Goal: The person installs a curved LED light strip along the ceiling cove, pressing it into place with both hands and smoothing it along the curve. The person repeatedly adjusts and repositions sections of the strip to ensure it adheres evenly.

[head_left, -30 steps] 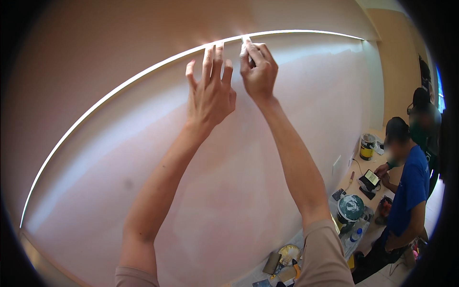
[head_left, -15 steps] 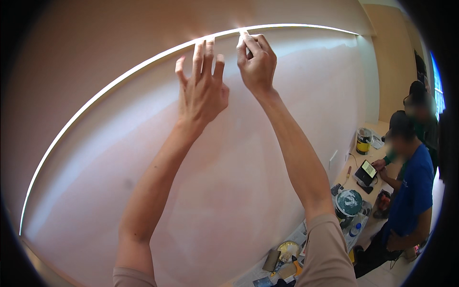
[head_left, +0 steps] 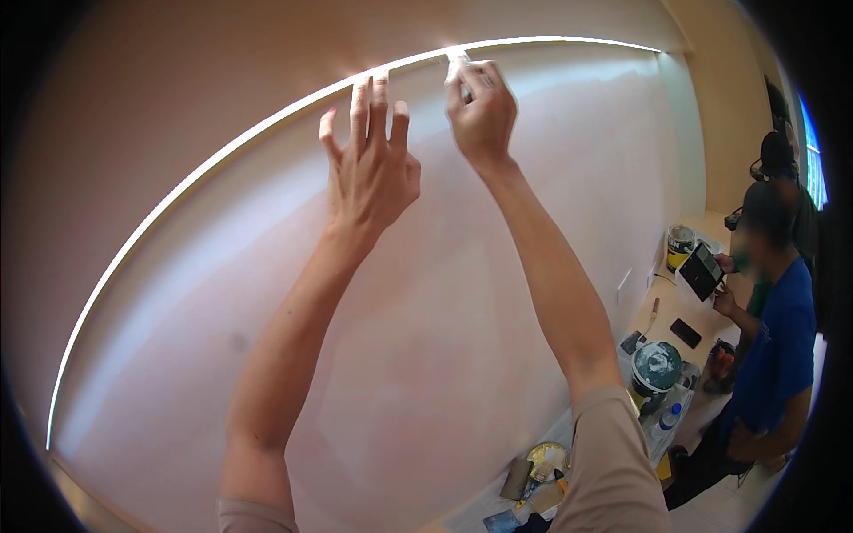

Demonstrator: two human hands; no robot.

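Observation:
A bright light strip (head_left: 569, 40) runs in a long curve along the top of a pale, patchily coated wall (head_left: 400, 355). My left hand (head_left: 369, 164) is raised with its fingers spread, and two fingertips touch the strip's lower edge. Beside it, to the right, my right hand (head_left: 482, 120) is closed in a pinch, its fingertips up at the strip. Something pale shows at those fingertips, but glare and blur hide what it is.
A counter at right holds a paint can (head_left: 680, 247), a phone (head_left: 685, 333), a scraper (head_left: 633, 342), a lidded bucket (head_left: 657, 366) and a bottle (head_left: 670, 415). A person in a blue shirt (head_left: 782, 329) holds a tablet (head_left: 701, 272); another stands behind. Below lies a yellowish tub (head_left: 547, 462).
My right hand's fingertips have shifted slightly right along the strip, while my left hand stays almost in place. The person at right has lifted the tablet off the counter.

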